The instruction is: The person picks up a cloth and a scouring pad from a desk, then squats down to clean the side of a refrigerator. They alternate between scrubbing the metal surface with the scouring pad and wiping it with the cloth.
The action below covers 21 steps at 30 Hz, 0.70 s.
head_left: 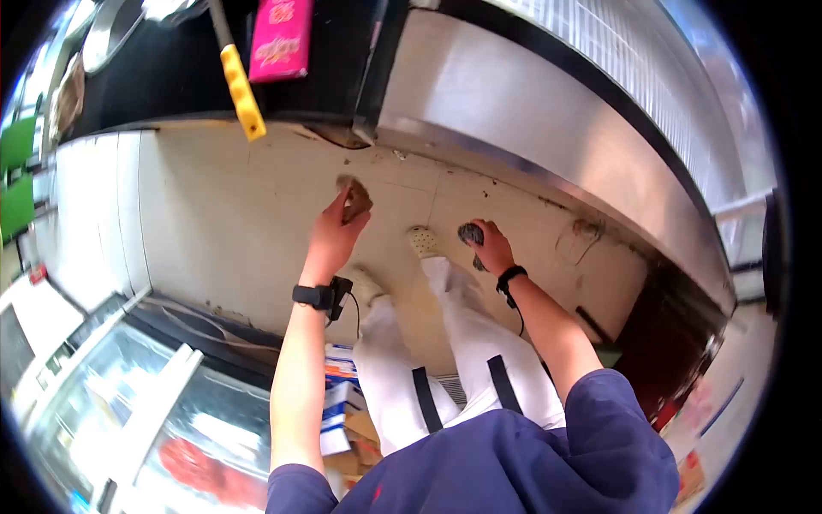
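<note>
My left hand (332, 236) is raised in front of me and grips a small brown lump (355, 199) between thumb and fingers. A black band sits on that wrist. My right hand (490, 247) is closed around a dark grey rounded lump (470, 233), and it also wears a black wrist band. Both hands hang above a pale tiled floor (223, 223). Below them I see my white trousers (445, 360) and light shoes (421, 241).
A long steel counter front (548, 120) runs diagonally at the right. A yellow-ended handle (241, 98) and a pink packet (281, 38) sit at the top. A glass-topped freezer (137, 403) stands at the lower left, with cartons (341, 403) beside it.
</note>
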### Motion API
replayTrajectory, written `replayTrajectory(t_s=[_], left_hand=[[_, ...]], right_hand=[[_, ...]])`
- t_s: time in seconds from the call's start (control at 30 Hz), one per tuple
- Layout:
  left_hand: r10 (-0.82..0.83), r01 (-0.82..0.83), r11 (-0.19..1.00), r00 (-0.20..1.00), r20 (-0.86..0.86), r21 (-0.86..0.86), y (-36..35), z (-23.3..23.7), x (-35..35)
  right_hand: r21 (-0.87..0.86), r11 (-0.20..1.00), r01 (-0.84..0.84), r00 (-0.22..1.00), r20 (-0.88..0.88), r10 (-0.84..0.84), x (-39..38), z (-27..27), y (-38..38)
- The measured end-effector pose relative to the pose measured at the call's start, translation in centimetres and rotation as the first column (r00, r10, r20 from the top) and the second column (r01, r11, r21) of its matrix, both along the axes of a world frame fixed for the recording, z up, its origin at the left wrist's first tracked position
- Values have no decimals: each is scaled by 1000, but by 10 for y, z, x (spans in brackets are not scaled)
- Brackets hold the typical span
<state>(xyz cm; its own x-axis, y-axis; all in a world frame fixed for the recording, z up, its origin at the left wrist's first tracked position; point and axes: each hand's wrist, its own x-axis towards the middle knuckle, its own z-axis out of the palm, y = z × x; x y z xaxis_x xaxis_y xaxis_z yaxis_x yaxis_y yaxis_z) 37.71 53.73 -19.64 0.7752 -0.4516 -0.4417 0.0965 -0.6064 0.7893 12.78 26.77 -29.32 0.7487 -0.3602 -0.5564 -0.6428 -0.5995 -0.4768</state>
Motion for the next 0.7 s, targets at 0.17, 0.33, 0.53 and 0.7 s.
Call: replayTrajectory(t_s=[0.17, 0.33, 0.53, 0.7], left_hand=[[-411, 401, 911, 904, 118, 99, 5, -67, 33], [-622, 624, 781, 781, 54, -32, 39, -85, 38], [-332, 366, 930, 816, -473, -22, 76, -81, 70], [-234, 202, 972, 887, -397, -122, 35, -76, 84]], right_hand=[[-29, 978, 207, 969, 143, -201, 11, -20, 25], [61, 829, 556, 821, 114, -560, 24, 4, 62], [271, 446, 853, 458, 20, -889, 63, -12, 113], [336, 343, 877, 170, 451, -876, 83, -85, 118]])
